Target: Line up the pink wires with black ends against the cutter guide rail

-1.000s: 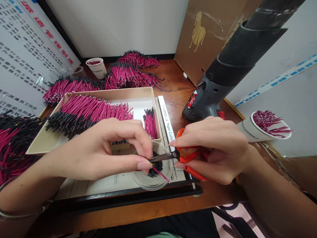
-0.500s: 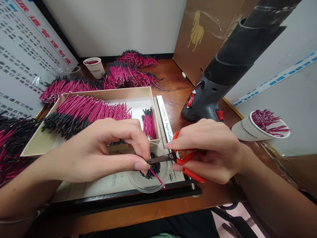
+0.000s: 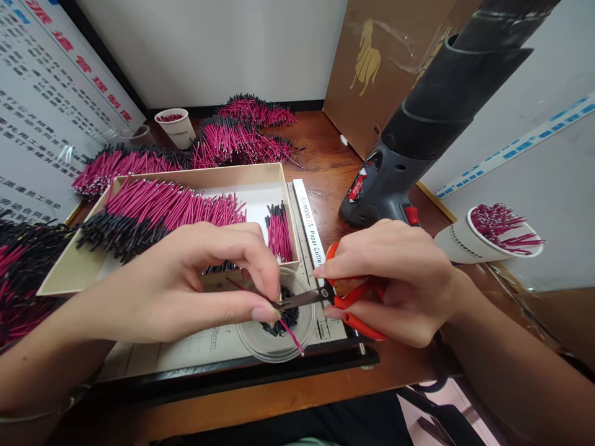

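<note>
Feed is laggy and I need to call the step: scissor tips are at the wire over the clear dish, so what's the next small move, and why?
Probably squeeze the scissors shut. Their blades meet the pink wire right at the left hand's fingertips, above the clear dish that already holds black offcuts. The right hand has the orange handles.

Thin pink wire (image 3: 292, 336) slanting over clear dish; orange-handled scissors (image 3: 325, 296) blades at its end.

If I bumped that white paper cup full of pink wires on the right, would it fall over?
Probably yes. The white paper cup already lies tilted near the table's edge, so a push would likely roll it. It looks light, thin paper. The pink wires poke out of its mouth and might spill.
</note>
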A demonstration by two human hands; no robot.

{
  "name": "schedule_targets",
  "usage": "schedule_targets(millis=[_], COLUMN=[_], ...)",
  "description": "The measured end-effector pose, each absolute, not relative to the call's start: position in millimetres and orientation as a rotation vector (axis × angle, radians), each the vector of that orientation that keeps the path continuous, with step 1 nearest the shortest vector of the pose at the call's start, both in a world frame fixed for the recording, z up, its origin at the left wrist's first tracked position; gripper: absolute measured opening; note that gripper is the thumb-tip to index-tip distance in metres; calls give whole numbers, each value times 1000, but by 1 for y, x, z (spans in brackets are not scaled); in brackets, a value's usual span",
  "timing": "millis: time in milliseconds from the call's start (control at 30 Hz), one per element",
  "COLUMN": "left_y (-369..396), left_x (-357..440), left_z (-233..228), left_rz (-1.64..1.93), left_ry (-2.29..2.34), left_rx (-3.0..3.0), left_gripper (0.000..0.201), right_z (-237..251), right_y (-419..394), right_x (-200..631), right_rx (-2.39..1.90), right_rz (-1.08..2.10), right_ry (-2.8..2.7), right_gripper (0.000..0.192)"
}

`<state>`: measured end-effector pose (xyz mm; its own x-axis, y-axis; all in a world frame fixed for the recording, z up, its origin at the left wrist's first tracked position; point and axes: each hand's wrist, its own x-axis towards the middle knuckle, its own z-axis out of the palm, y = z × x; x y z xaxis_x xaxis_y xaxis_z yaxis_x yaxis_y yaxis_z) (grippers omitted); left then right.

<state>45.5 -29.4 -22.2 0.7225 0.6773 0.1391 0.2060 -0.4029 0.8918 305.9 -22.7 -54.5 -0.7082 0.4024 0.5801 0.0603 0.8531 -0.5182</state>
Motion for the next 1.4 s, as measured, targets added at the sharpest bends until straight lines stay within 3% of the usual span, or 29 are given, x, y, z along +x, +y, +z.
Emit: schedule_targets(millis=[333,1400], left_y=[-28,-28], left_x=[46,49], left_z=[-22,-19], left_rz=[613,592], left_ry=[688,696], left_rx=[1978,1949], left_gripper=[13,12], right_z=[-56,-54], right_y=[-22,-23], right_x=[305,305], right_rx=[-314,-326], right_rz=[580,562], right_ry=[-2314,-2317], right_gripper=[14,10])
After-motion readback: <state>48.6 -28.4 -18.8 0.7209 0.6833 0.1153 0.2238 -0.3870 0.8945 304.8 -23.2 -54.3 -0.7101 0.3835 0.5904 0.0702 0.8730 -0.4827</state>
